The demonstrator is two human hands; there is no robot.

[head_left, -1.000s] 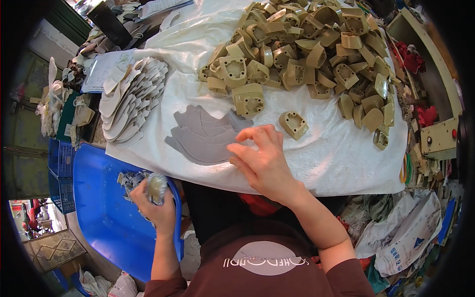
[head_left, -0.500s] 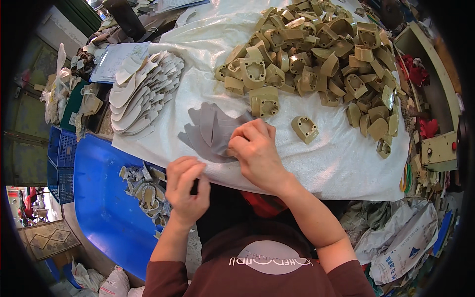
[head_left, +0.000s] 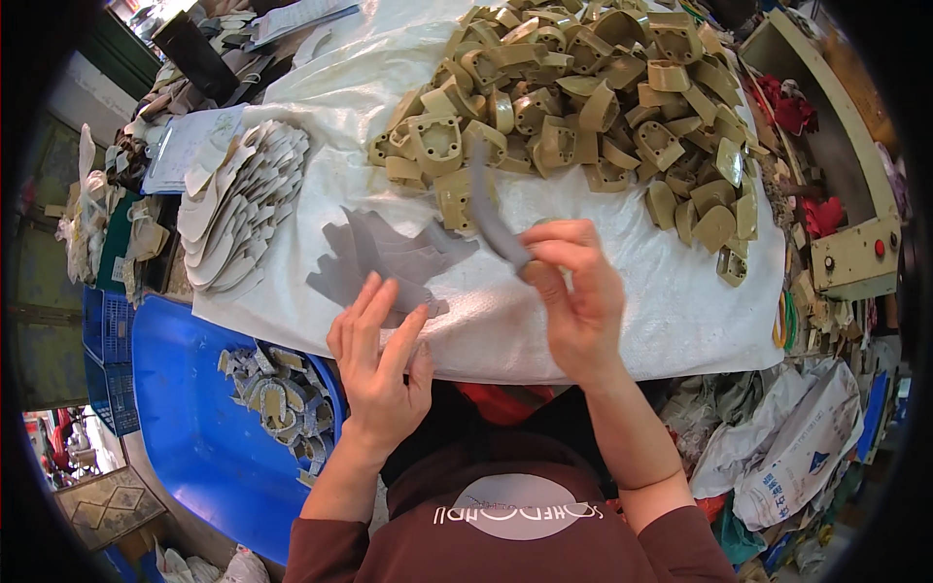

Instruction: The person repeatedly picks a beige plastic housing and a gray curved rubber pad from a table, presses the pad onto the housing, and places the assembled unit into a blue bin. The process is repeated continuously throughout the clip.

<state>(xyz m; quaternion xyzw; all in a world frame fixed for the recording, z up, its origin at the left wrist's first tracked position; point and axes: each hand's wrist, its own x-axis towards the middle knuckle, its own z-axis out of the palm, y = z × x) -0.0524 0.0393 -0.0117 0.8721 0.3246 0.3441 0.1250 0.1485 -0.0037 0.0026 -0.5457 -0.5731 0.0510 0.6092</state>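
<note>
My right hand (head_left: 583, 306) is raised over the white sheet, thumb and fingers pinching one end of a curved grey cut piece (head_left: 493, 225). That strip stands up from the grip, its other end in front of the olive heel blocks. My left hand (head_left: 381, 364) has its fingers spread, their tips at the near edge of a fanned pile of grey cut pieces (head_left: 374, 255). One olive heel block (head_left: 453, 199) sits just behind the held piece, at the near edge of a large heap of heel blocks (head_left: 583, 107).
A stack of pale curved pieces (head_left: 238, 209) lies on the white sheet (head_left: 486, 340) at left. Below it, a blue tub (head_left: 194, 418) holds scraps (head_left: 282, 398). At right are a control box (head_left: 855, 262) with a red button and white sacks (head_left: 797, 447).
My right hand has lifted a grey piece off the pile and moved right. My left hand has come up to the pile with fingers spread. The whole view has shifted slightly.
</note>
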